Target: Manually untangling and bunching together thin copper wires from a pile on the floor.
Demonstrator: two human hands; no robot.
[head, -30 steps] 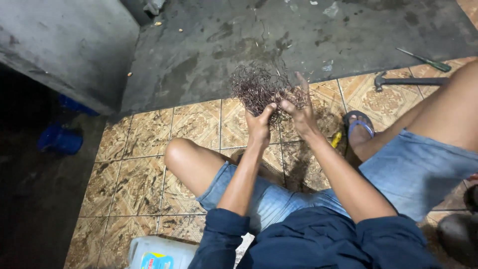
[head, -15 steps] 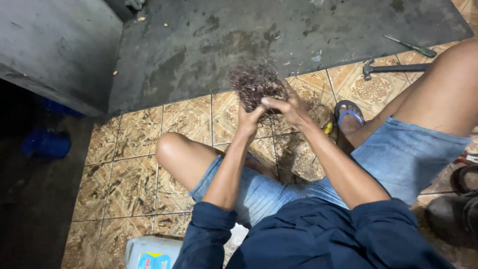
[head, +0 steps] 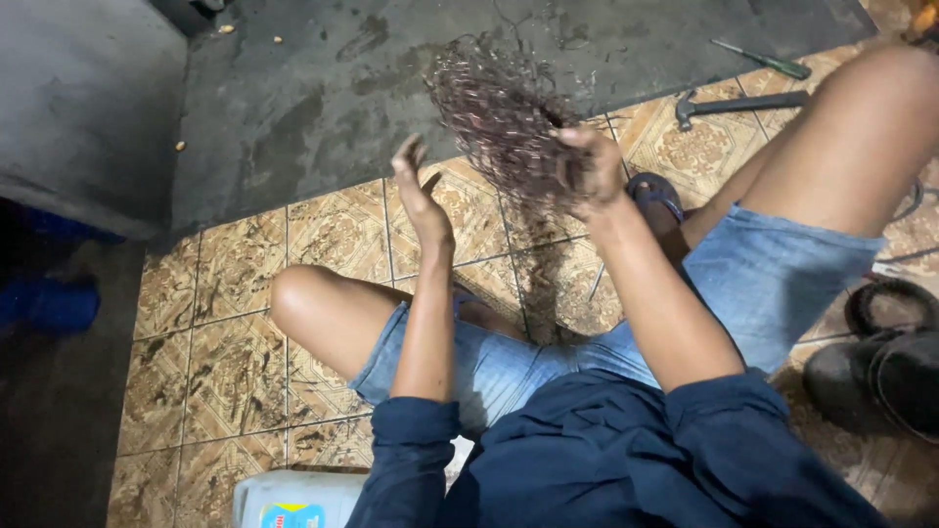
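I sit on a tiled floor with bare knees apart. My right hand (head: 590, 168) grips a tangled bundle of thin copper-coloured wire (head: 497, 110) and holds it up above the tiles. My left hand (head: 421, 191) is raised just left of the bundle, fingers apart, and holds nothing. Loose wire ends stick out past my right fingers. My forearms come out of dark blue sleeves.
A hammer (head: 736, 103) and a green-handled screwdriver (head: 763, 61) lie on the floor at the upper right. A sandal (head: 653, 196) is on my right foot. Dark shoes (head: 880, 362) sit at the right edge. A white plastic canister (head: 293, 501) stands by my left hip. Dark concrete floor (head: 293, 98) lies ahead.
Both hands held the wire bundle together before. My left hand has let go and opened, while my right hand has lifted the bundle higher.
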